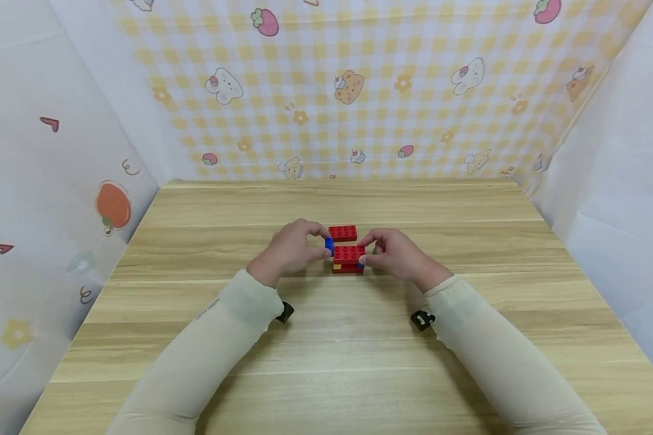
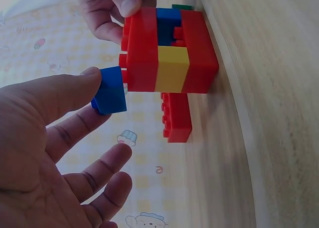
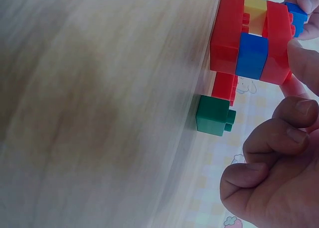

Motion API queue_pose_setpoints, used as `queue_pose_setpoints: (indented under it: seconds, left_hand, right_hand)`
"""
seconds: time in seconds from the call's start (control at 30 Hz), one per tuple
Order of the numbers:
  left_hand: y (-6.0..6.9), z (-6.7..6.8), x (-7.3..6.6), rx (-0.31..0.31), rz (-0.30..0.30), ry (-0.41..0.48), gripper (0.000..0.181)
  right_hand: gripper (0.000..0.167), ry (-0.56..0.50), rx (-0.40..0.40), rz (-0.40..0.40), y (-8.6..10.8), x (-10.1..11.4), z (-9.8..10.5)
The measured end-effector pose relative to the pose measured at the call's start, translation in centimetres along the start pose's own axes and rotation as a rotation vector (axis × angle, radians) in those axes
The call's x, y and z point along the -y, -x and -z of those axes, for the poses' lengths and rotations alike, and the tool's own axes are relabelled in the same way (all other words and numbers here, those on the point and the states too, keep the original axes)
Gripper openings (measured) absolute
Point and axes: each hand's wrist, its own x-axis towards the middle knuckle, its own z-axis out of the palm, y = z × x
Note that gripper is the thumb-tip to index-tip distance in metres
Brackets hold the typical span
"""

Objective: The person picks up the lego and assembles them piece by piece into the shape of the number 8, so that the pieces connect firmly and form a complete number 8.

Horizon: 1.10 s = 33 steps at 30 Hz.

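Note:
Between thumb and index finger, my left hand (image 1: 294, 248) pinches a small blue brick (image 2: 111, 91), beside the upper left end of a small stack. The stack has a red top brick (image 1: 348, 253), a red bottom brick (image 2: 200, 54), and between them a yellow brick (image 2: 172, 68) at the left and another blue brick (image 3: 251, 56) at the right. A gap shows between those two middle bricks. My right hand (image 1: 397, 255) holds the right end of the top brick with thumb and index finger, its other fingers curled below in the right wrist view.
Behind the stack lies a loose red brick (image 1: 343, 233) on the wooden table (image 1: 337, 362). A green brick (image 3: 213, 114) stands near it, mostly hidden by my right hand in the head view. A checkered cloth (image 1: 305, 133) hangs behind the table's far edge.

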Motion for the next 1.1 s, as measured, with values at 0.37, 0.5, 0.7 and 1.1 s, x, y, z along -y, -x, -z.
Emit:
queue_pose_setpoints:
  seconds: [0.37,0.5,0.7,1.1]
  left_hand:
    - [0.28,0.14,-0.62,0.005,-0.024,0.035,0.030]
    - [0.42,0.01,-0.82,0.011,-0.016,0.055,0.030]
    - [0.50,-0.26,-0.99,0.018,-0.011,0.054,0.026]
    - [0.12,-0.77,-0.63,0.007,-0.025,0.045,0.024]
  right_hand:
    - [0.025,-0.006,0.002,-0.014,0.05,0.15,0.04]
    - [0.025,-0.003,0.001,-0.009,0.04,0.11,0.02]
    - [0.025,0.000,0.000,-0.007,0.08,0.15,-0.01]
    - [0.025,0.006,0.004,-0.013,-0.01,0.22,-0.02]
